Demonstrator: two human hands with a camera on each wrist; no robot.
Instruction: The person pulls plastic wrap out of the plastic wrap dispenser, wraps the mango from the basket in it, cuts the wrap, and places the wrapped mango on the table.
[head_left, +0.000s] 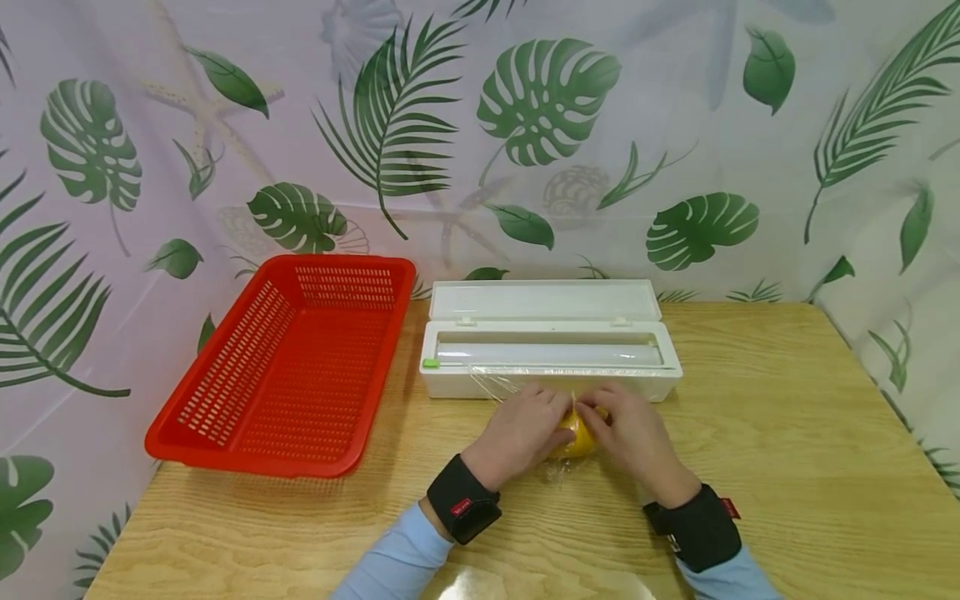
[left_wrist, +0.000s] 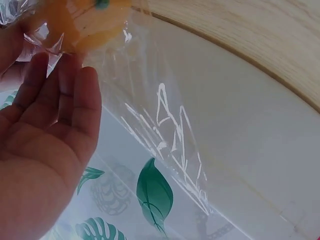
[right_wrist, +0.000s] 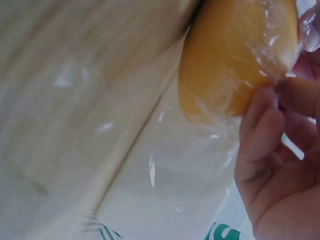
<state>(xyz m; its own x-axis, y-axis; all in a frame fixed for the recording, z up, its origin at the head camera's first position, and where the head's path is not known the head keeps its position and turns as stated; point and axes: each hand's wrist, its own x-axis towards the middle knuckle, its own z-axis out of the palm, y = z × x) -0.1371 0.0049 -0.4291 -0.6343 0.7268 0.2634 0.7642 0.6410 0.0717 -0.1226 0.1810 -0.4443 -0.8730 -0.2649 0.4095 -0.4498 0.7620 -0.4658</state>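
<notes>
box (head_left: 450,386): film roll (head_left: 547,355) inside | left hand (head_left: 521,433), right hand (head_left: 633,437): curled, pinching film (left_wrist: 175,145) around yellow object (head_left: 577,438)

"What sort of place is this?"

"A small screened-off corner, hung with printed sheeting (head_left: 637,117); whether in a home or a studio, I can't tell."

"What shows it?"

"The wood-grained table (head_left: 780,408) runs back to that sheeting, pale with green leaves, shells and starfish, which closes in the rear and both sides like a booth."

"Anything kitchen-like?"

"Yes, the goods: a red plastic basket (head_left: 315,367) with slotted walls and a white cling-film dispenser (head_left: 551,329) with its lid up."

"And the black wrist straps (head_left: 697,529)?"

"Those, worn on both arms, look more like recording gear than kitchen wear."
</notes>
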